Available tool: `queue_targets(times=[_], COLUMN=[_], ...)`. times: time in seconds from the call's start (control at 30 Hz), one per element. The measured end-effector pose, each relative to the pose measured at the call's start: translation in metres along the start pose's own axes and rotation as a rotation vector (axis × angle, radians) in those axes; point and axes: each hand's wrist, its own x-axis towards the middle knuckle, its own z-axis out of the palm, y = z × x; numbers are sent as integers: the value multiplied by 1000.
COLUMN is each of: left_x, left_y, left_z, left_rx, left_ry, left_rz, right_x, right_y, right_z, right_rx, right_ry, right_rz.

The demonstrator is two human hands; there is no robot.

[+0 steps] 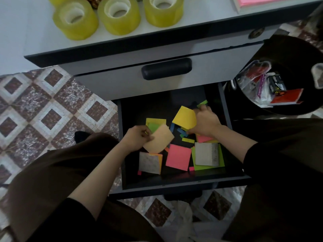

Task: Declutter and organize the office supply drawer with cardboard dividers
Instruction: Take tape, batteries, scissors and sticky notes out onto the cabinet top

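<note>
Gripping sticky pads (160, 140); pkg (277, 83) txt blurred

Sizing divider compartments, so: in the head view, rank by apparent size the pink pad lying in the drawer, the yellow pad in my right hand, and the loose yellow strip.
1. pink pad and yellow pad: alike; the yellow one is held tilted, so no ranking.
2. yellow strip: clearly smallest.

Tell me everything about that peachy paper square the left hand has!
The peach pad looks like a thin square stack of sticky notes, papery and blank on top. The left hand pinches its left corner, holding it tilted like a diamond over the open black drawer. It covers part of a green note. The right hand grips a separate yellow pad, apart from it.
</note>
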Motion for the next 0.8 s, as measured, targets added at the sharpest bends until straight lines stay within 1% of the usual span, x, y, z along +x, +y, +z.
queue_targets(times=[0.1,0.13,0.2,0.27,0.33,0.37,0.4,0.43,0.47,0.5,0.57,0.6,0.67,0.73,0.77,0.8], left_x=[5,8,13,18,22,25,25,25,23,20,16,14,14,18,20,21], left_y=[5,7,11,18,22,23,23,24,24,26,28,29,29,30,33,35], left_z=[-6,-7,-7,-5,-1,2,5,8,11,13,19,22,29,37,40,42], left_rx=[-77,-62,81,295,455,470,444,408,384,382,441,452,411,385,447,566], left_ry=[8,1,-29,-58,-25,13,71,153,236,285,247,211,174,168,191,223], left_rz=[-3,19,102,214,335,371,363,305,205,72,-190,-267,-345,-361,-337,-287], right_x=[1,2,3,4,5,5,6,6,6,7,7,7,7,6,6,6], right_y=[3,4,4,4,4,4,4,4,5,5,5,5,6,7,7,8], right_z=[-5,-6,-6,-7,-7,-7,-6,-6,-6,-5,-4,-2,1,4,5,6], right_rx=[47,54,61,65,70,73,76,81,86,90,90,88,81,69,63,57], right_ry=[12,15,17,16,15,15,13,12,11,9,0,-3,-9,-23,-29,-31], right_rz=[34,39,47,53,54,56,57,58,58,58,54,52,53,60,65,68])
